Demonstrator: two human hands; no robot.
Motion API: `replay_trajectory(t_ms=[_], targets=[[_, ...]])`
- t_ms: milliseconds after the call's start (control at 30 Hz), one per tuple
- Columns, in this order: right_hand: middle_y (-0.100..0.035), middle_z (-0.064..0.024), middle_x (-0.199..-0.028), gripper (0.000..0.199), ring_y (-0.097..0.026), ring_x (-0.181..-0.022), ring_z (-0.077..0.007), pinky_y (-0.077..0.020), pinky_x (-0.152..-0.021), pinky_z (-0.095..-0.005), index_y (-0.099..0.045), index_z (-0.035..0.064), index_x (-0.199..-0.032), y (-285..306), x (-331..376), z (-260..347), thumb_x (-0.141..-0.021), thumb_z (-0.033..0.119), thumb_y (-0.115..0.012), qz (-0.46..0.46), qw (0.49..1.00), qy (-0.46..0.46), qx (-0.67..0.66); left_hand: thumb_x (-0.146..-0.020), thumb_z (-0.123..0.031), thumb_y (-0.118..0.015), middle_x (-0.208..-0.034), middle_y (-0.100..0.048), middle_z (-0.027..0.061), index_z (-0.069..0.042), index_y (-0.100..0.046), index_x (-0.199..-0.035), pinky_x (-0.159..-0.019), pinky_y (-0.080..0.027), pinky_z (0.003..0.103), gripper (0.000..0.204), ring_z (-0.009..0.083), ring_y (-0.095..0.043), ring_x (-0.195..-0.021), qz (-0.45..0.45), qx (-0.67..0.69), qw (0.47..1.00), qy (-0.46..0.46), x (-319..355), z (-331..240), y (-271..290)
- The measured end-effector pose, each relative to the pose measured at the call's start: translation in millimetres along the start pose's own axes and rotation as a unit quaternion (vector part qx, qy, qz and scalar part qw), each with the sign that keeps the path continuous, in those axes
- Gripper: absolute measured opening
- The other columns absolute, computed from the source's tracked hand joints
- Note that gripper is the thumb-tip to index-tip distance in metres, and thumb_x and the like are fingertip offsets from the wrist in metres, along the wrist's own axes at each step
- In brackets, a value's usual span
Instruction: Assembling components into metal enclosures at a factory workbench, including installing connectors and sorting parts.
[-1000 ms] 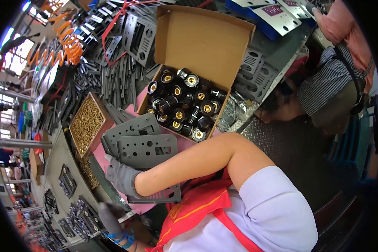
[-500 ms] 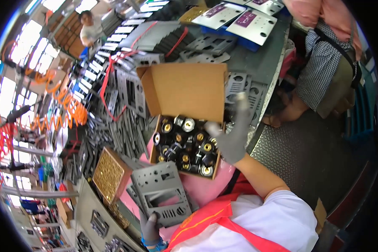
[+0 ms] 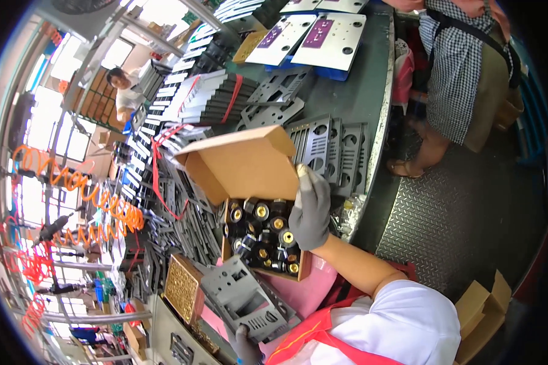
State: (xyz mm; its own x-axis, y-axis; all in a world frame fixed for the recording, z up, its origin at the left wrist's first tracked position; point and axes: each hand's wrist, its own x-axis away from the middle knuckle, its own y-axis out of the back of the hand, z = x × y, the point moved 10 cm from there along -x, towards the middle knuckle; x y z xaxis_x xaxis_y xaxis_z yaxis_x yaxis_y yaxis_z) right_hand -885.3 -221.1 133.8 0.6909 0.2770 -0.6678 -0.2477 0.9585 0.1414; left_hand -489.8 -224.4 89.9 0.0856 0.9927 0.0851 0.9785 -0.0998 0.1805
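Note:
An open cardboard box point(image 3: 303, 267) holds several black round knobs point(image 3: 265, 237) with brass-coloured centres. Its raised lid point(image 3: 243, 167) leans at a slant. My right hand point(image 3: 312, 213), in a grey glove with pale fingertips, has its fingers at the lid's right edge; the thumb is hard to see. My left hand point(image 3: 245, 345), also gloved, grips the lower edge of a grey metal panel point(image 3: 240, 295) with slots and cut-outs, its thumb on top. More panels lie beneath it. Left of the panel is a small box point(image 3: 195, 286) full of tiny brass-coloured pieces.
Slotted metal panels point(image 3: 353, 155) lie right of the lid. White plates point(image 3: 332, 45) rest on a blue bin farther back. Metal strips point(image 3: 192, 225) pile up at left. A co-worker point(image 3: 463, 79) is at the right; an open carton point(image 3: 484, 313) stands low right.
My right hand has come from above the box's right side to the lid's edge, and the lid has tilted. My left hand stays on the panel. The view has shifted.

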Motion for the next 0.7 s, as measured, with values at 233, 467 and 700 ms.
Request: replay_trajectory(t_ms=[233,467,700], targets=[[-0.048,-0.0269,-0.133,0.048,-0.049,-0.119,-0.0434,-0.0360,-0.104,-0.0487,-0.039,-0.0049,-0.142,-4.1,-5.5,6.2,-0.099,0.017,-0.038,0.000,0.998,0.047,0.048,-0.081,-0.015,-0.055,-0.130,-0.055,0.0119,0.002,-0.041,-0.144,-0.103,-0.043,0.035,0.067,0.0224,-0.054,-0.118,0.044,0.060,0.992,0.099,-11.9,21.8,10.3],[-0.058,-0.0213,-0.123,0.043,-0.057,-0.114,-0.0364,-0.0469,-0.097,-0.0406,-0.055,-0.0027,-0.128,65.4,4.1,38.8,-0.086,0.004,-0.061,-0.023,0.985,0.170,-0.014,-0.085,-0.022,-0.067,-0.151,-0.039,0.0241,0.000,-0.043,-0.145,-0.116,-0.025,0.049,0.069,0.0399,-0.034,-0.142,-0.114,-0.409,0.874,-0.238,40.3,-56.7,14.5],[-0.068,-0.0168,-0.108,0.030,-0.065,-0.100,-0.0344,-0.0509,-0.088,-0.0436,-0.064,0.0096,-0.120,-18.5,22.9,43.9,-0.092,0.022,-0.060,0.436,0.875,0.154,0.145,-0.075,-0.056,-0.071,-0.136,-0.058,0.0089,-0.013,-0.067,-0.117,-0.112,-0.027,0.052,0.059,0.0343,-0.048,-0.130,0.122,-0.478,0.827,-0.268,71.7,-51.2,-52.0]])
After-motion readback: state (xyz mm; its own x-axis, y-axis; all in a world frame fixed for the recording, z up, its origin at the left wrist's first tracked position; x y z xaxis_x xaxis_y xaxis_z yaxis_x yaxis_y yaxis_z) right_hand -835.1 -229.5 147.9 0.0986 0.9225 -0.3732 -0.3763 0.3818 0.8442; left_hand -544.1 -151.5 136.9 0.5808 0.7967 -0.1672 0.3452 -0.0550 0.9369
